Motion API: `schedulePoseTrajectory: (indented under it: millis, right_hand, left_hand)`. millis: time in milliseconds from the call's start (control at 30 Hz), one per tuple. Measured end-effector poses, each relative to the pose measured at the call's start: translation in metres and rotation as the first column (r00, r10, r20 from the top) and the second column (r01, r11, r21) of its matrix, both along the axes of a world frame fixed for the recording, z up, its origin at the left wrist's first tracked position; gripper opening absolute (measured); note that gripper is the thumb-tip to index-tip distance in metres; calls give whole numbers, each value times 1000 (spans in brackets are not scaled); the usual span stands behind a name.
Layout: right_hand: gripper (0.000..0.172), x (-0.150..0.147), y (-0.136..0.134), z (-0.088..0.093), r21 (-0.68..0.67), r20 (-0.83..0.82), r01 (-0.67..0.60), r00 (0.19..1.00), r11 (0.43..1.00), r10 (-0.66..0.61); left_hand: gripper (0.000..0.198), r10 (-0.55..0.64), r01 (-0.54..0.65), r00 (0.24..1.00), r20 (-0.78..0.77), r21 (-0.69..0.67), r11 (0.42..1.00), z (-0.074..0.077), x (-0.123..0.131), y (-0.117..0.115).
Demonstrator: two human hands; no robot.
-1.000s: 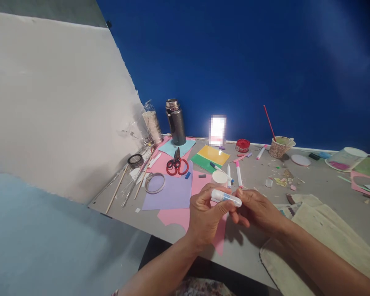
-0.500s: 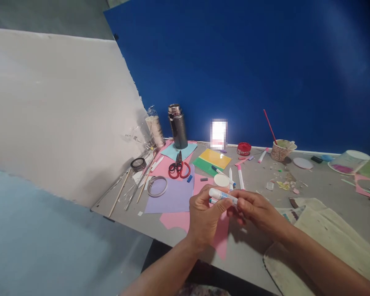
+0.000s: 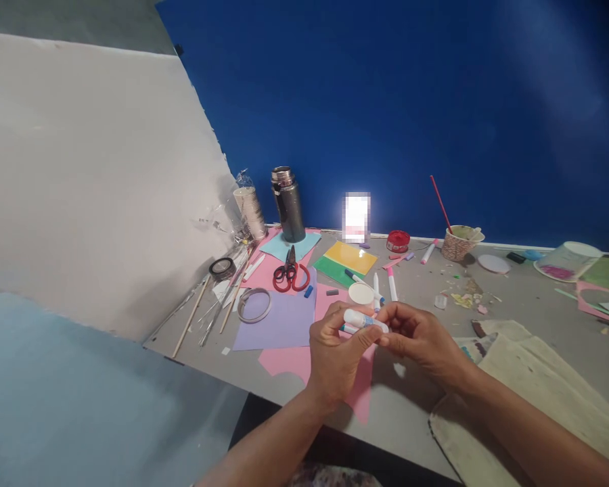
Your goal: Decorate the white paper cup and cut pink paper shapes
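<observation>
Holding white tube (image 3: 360,318) R of scissors (image 3: 291,262) in L hand (image 3: 337,352), grip closed, pinching its end w/ R hand (image 3: 416,338). Prob light, stiff, slick; best held mid-barrel.

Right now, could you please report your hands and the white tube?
Left hand holds white tube and teal-ended pen; right hand at tube's right end. White cup just beyond.

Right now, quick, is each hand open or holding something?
Left hand: closed, holding a white tube, with a teal-ended marker beneath it.
Right hand: at the tube's end; can't tell whether it's gripping.
</observation>
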State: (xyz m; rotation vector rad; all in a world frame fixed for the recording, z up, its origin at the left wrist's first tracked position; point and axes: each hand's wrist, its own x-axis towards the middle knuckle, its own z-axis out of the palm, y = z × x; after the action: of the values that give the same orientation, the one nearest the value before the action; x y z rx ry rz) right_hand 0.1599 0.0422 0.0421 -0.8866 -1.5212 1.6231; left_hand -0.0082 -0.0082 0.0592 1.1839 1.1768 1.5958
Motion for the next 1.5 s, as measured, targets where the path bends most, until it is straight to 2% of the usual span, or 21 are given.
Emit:
schedulePoseTrajectory:
  millis: [67,200,333,400,500,567,633,700,733,800,833,900,967,1100,1267,1400,1500]
  right_hand:
    - [45,1,1,2,-4,47,-37,998,999,37]
    - [55,4,2,6,-22,89,-166,982,986,167]
    - [51,4,4,4,-3,2,-124,992,992,124]
    - [47,3,6,1,33,25,-111,994,993,110]
    - [27,1,6,-3,215,173,-96,983,972,59]
    - [13,0,5,-3,403,250,-89,968,911,-16]
    - [9,1,6,-1,504,278,-87,958,859,-67]
    - [15,7,12,3,500,278,-30,952,865,-127]
    - [19,12,18,5,487,275,36,942,873,-193]
    - [23,24,32,6,472,309,219,867,854,-392]
    - [21,31,41,6,485,365,294,788,824,-496]
    - [14,44,57,2,533,580,263,579,804,-574]
    - [10,53,69,-3,536,658,244,480,808,-581]
    - [13,52,74,-12,547,708,206,403,811,-580]
    - [17,39,71,-16,528,776,168,301,832,-554]
    - [17,37,70,-14,511,801,156,270,845,-534]
    - [17,38,67,-12,488,816,154,268,859,-512]
  left_hand:
    - [10,-7,7,1000,-9,-5,1000,0,0,0]
    - [15,-54,56,998,34,-47,997,1,0,1]
    - [12,-71,71,997,-3,-65,995,2,0,1]
    - [9,-63,60,996,-60,-52,997,0,0,1]
    - [7,-71,65,987,-147,-48,997,-4,0,0]
    - [7,-75,68,971,-229,-41,997,-6,0,-1]
    - [19,-78,73,954,-289,-29,997,-9,-1,0]
    - [42,-69,59,951,-302,-43,997,-11,-6,2]
    - [53,-60,42,951,-303,-63,997,-12,-10,5]
    - [61,-29,-9,939,-343,-109,994,-12,-21,14]
    - [63,-21,-30,922,-387,-124,992,-13,-27,20]
    - [68,-39,-37,872,-488,-144,989,-14,-39,34]
    - [73,-114,9,832,-543,-192,981,-15,-47,48]
    - [76,-237,110,800,-552,-254,961,-17,-47,69]
    - [59,-229,146,792,-566,-188,971,-18,-36,79]
    - [45,-214,150,797,-565,-159,976,-21,-33,79]
    - [43,-182,123,800,-571,-142,982,-25,-36,78]
